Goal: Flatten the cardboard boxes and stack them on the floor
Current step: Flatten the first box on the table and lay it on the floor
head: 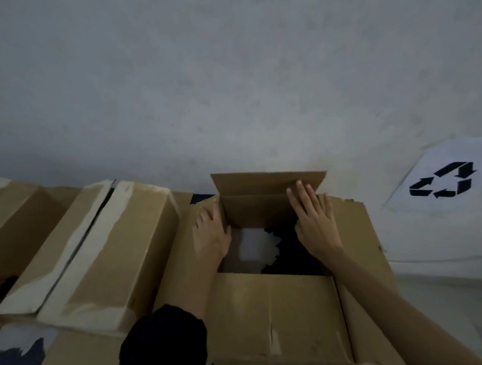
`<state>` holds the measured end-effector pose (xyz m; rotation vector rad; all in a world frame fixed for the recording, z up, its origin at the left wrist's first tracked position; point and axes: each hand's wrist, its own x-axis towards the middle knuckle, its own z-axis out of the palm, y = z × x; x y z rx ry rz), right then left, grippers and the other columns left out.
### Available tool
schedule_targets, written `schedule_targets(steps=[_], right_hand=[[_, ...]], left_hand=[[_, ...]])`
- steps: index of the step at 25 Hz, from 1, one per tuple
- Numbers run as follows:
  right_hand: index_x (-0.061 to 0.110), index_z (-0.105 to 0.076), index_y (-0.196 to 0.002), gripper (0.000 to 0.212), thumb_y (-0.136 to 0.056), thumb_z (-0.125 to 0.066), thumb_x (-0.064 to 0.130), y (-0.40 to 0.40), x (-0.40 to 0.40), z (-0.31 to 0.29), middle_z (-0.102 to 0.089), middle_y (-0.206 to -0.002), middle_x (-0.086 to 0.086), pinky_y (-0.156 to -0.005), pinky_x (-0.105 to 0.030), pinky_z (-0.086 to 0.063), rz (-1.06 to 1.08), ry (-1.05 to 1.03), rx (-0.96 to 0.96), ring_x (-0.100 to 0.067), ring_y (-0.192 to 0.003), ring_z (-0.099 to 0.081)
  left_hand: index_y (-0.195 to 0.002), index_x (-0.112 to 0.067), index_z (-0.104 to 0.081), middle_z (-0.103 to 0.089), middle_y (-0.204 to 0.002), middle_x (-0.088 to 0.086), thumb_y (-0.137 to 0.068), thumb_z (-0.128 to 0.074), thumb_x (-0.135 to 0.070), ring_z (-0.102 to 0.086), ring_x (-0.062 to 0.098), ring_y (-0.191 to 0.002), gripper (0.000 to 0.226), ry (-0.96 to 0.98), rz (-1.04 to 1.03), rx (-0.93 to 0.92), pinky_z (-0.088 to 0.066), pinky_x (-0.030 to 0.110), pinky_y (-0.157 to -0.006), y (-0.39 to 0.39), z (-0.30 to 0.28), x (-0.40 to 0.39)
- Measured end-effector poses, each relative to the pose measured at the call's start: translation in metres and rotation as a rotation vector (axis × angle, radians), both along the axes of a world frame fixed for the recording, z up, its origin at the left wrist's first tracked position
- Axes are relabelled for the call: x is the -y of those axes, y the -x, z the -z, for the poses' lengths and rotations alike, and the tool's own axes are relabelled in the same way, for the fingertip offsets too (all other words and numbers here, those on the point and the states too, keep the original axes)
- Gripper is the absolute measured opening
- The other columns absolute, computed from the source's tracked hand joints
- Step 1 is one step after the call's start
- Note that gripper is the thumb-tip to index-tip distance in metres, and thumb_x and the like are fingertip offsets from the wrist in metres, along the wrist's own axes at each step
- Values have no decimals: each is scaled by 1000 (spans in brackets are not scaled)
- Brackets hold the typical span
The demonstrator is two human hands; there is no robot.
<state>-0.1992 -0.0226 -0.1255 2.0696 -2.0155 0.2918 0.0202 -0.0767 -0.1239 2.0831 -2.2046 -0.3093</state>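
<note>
My left hand (212, 234), right hand (314, 220) flat, fingers straight, on open brown cardboard box (272, 314); press flaps outward evenly.

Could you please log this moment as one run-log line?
left hand on box left flap | right hand flat on far flap | box open | boxes beside

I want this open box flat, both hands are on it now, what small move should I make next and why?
Probably push the side flaps outward and down. The open box still stands upright with its far flap raised, your left hand lies on the left flap and your right hand lies flat against the right one. With the flaps spread, the walls should be easier to collapse.
</note>
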Motion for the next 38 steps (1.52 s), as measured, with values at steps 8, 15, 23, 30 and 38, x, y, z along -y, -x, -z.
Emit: schedule_targets(steps=[8, 15, 23, 30, 38], right_hand=[[18, -6, -149, 85, -83, -57, 32, -4, 55, 14, -7, -159, -8, -116, -51, -2, 120, -323, 185, -26, -147, -1], [24, -9, -150, 73, -91, -53, 29, -4, 31, 4, 5, -159, -4, -117, -47, -2, 46, -420, 397, -25, -146, 7], [2, -58, -122, 36, -97, -43, 22, -40, -58, -24, -60, -126, -13, -91, -32, -45, -61, -703, 665, -27, -112, -57], [6, -52, -61, 39, -94, -44, 25, -61, -109, -99, -44, -56, -3, -57, -31, -41, -45, -541, 587, -21, -57, -50], [14, -56, -74, 42, -98, -36, 42, -123, -170, -111, -49, -73, -8, -67, -32, -38, -341, -1146, 410, -19, -62, -46]], left_hand=[[-151, -26, -2, -24, -151, 21, -90, -52, -37, -22, 38, -141, 80, -59, 67, 40, -21, 46, -115, 13, 4, 53], [-151, -23, -2, -7, -157, 21, -94, -50, -32, -6, 38, -146, 76, -63, 65, -41, -11, 44, -119, 11, -2, 40], [-139, -21, -42, -3, -160, 11, -95, -48, -27, -9, 32, -146, 45, -109, 88, -136, -18, 44, -118, -17, -3, -22], [-136, 3, -43, -39, -145, 13, -94, -38, 4, -26, 28, -142, 42, -555, -75, -922, -31, 25, -105, -45, -57, -61], [-145, -32, -32, 14, -159, 7, -91, -59, -19, 5, 28, -148, 62, -421, 243, -371, -13, 43, -121, -99, -16, -142]])
